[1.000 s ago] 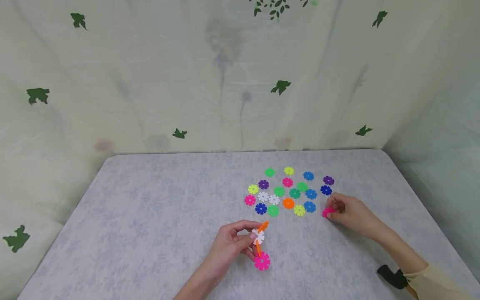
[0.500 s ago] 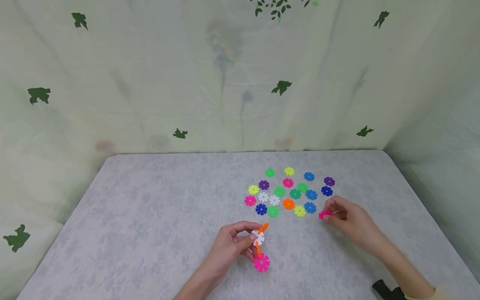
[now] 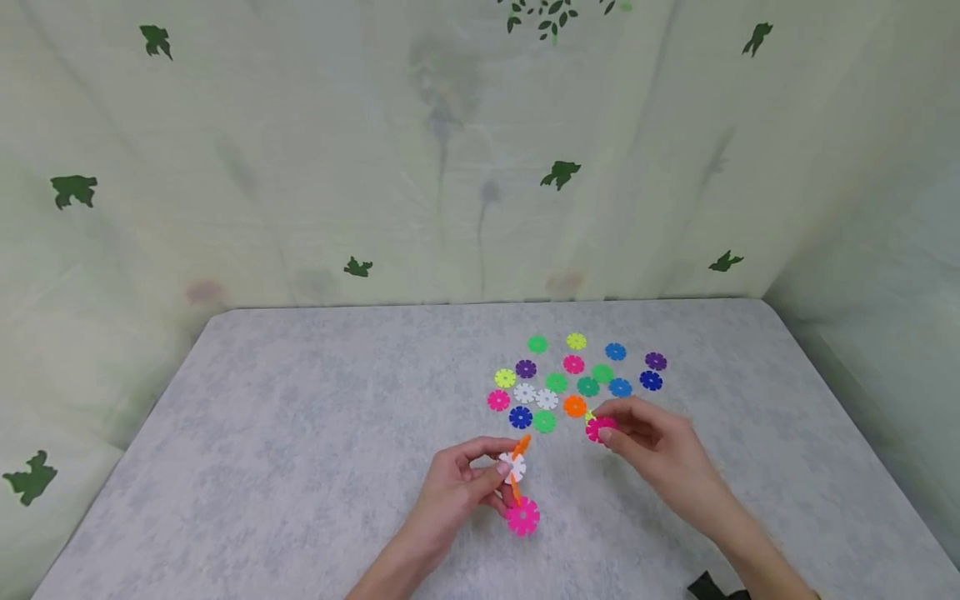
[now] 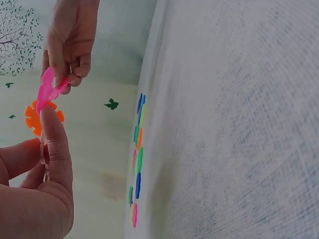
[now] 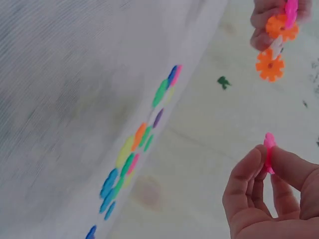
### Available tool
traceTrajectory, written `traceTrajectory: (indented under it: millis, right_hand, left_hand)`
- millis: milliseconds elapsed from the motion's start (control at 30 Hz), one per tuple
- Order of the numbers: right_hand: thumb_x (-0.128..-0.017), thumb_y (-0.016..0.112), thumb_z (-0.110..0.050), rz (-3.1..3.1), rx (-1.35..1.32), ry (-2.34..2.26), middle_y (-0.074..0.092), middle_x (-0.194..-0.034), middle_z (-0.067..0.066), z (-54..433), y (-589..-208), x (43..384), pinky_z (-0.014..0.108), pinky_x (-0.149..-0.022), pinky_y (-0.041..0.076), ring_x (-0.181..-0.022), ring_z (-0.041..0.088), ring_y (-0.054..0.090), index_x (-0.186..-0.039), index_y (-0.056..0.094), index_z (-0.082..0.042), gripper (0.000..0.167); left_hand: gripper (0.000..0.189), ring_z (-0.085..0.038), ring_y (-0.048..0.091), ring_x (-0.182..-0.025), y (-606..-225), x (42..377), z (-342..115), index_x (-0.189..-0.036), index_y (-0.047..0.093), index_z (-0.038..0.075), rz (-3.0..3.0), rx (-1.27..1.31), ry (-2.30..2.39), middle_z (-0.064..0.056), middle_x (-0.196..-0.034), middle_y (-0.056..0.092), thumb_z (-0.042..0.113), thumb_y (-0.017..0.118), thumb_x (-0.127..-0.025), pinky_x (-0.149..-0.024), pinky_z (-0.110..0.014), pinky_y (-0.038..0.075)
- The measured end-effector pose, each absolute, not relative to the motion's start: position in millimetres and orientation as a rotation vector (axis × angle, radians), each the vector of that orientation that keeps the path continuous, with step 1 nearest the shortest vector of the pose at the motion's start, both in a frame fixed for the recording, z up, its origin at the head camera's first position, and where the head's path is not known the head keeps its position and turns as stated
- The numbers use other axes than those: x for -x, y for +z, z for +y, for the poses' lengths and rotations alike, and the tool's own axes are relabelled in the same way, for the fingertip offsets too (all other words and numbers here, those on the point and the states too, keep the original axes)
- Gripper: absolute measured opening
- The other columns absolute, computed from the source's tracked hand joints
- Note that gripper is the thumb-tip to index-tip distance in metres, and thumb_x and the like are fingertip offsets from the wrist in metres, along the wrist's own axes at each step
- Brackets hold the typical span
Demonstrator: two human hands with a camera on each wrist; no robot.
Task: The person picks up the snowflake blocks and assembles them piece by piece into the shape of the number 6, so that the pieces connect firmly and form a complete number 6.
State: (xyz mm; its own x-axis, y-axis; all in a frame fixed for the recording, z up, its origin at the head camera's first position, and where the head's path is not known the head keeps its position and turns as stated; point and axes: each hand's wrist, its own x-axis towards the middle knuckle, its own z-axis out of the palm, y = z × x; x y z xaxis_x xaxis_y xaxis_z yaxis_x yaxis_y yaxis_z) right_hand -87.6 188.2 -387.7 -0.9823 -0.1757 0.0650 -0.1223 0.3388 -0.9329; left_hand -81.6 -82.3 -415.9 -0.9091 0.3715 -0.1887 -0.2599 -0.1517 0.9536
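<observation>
My left hand [image 3: 459, 492] pinches a short chain of interlocking snowflake discs by its white disc [image 3: 514, 468]. An orange disc [image 3: 522, 445] juts from the chain's upper end. Below the white one comes a second orange disc [image 3: 515, 490], seen edge-on, then a pink disc [image 3: 523, 517] at the bottom. Between thumb and fingers, my right hand [image 3: 663, 450] pinches a separate pink disc [image 3: 598, 429], apart from the chain. In the right wrist view this pink disc [image 5: 269, 153] shows edge-on. The right hand partly covers a yellow disc [image 3: 589, 416] on the table.
Loose discs in several colours lie flat beyond the hands, among them an orange disc [image 3: 575, 406], a dark blue disc [image 3: 521, 417] and a purple disc [image 3: 656, 361]. The grey table [image 3: 300, 433] ends at a pale curtain [image 3: 300, 167] behind.
My right hand has moved left with its pink disc, from the right side of the loose discs toward the chain. The left hand and its chain have hardly moved.
</observation>
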Motion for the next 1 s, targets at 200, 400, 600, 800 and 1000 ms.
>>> traceTrajectory:
  millis: [200, 400, 600, 800, 1000]
  right_hand:
    - [-0.093, 0.069, -0.012, 2.53, 0.3, -1.854, 0.068, -0.106, 0.001, 168, -385, 81, 0.035, -0.078, 0.057, -0.095, 0.026, 0.065, -0.117, 0.067, -0.016, 0.025]
    - [-0.092, 0.069, -0.01, 2.48, 0.209, -1.89, 0.067, -0.103, 0.003, 149, -382, 76, 0.037, -0.077, 0.057, -0.09, 0.03, 0.066, -0.117, 0.068, -0.018, 0.026]
    - [-0.093, 0.068, -0.005, 2.433, 0.104, -1.917, 0.067, -0.096, 0.006, 137, -384, 75, 0.039, -0.074, 0.058, -0.084, 0.035, 0.065, -0.116, 0.068, -0.016, 0.026]
    - [-0.092, 0.069, -0.005, 2.407, -0.001, -1.96, 0.068, -0.095, 0.006, 127, -384, 73, 0.037, -0.074, 0.058, -0.082, 0.035, 0.066, -0.113, 0.068, -0.016, 0.024]
    - [-0.09, 0.07, -0.003, 2.39, -0.067, -1.971, 0.068, -0.093, 0.007, 121, -383, 71, 0.035, -0.072, 0.058, -0.081, 0.034, 0.065, -0.108, 0.069, -0.013, 0.021]
  left_hand:
    - [0.031, -0.019, 0.065, -0.067, -413, 81, -82, -0.122, 0.064, -0.002, 1.713, -0.138, 2.119, -0.017, -0.091, 0.065, 0.005, 0.066, -0.093, -0.065, -0.034, 0.058]
    - [0.028, -0.019, 0.065, -0.067, -410, 79, -81, -0.122, 0.066, 0.002, 1.756, -0.16, 2.098, -0.018, -0.103, 0.067, 0.009, 0.065, -0.095, -0.067, -0.034, 0.058]
    - [0.025, -0.018, 0.065, -0.066, -409, 76, -81, -0.118, 0.068, 0.002, 1.798, -0.228, 2.1, -0.017, -0.099, 0.064, 0.009, 0.064, -0.095, -0.067, -0.036, 0.058]
    - [0.023, -0.017, 0.064, -0.066, -408, 75, -81, -0.116, 0.07, 0.003, 1.845, -0.278, 2.074, -0.015, -0.099, 0.06, 0.006, 0.063, -0.095, -0.066, -0.033, 0.058]
    - [0.022, -0.016, 0.064, -0.065, -408, 74, -80, -0.114, 0.071, 0.002, 1.974, -0.405, 2.013, -0.014, -0.097, 0.06, 0.0, 0.06, -0.095, -0.064, -0.031, 0.056]
